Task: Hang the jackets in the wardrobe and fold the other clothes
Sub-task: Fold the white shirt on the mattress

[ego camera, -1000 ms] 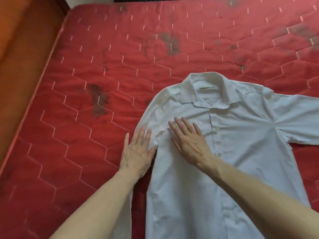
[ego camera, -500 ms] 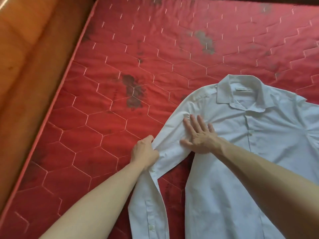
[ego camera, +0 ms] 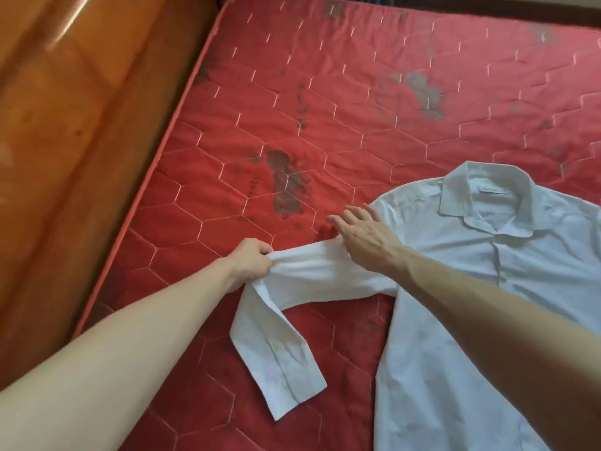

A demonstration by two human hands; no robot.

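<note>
Head view took in one wooden bed frame along the left side and one red quilted mattress beside it, marked with several dark stains. Two bare forearms reached in from the bottom edge. One left hand had its fingers curled round the white sleeve, pinching the cloth where the sleeve bent; from that bend the cuff end lay flat on the mattress, angled toward the lower edge. One right hand lay with straight, slightly spread fingers on the sleeve near the shoulder seam, fingertips reaching onto the mattress. One white shirt lay front up on the right part of the mattress, its single collar pointing away from the person.
</note>
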